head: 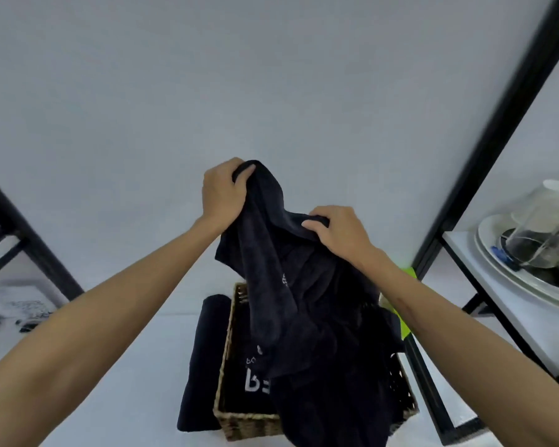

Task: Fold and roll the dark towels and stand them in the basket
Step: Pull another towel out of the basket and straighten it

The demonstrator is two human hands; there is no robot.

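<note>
Towel (291, 285) dark, crumpled, hanging above basket (226, 411).

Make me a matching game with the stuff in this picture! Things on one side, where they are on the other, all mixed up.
Things:
1. held towel
2. basket
3. folded towel
4. white plates

Places:
A. on the table, touching the basket's left side
B. on the shelf at the right
C. gripped by the left hand and right hand, hanging over the basket
D. on the table, dark towels inside

Pairs: 1-C, 2-D, 3-A, 4-B
</note>
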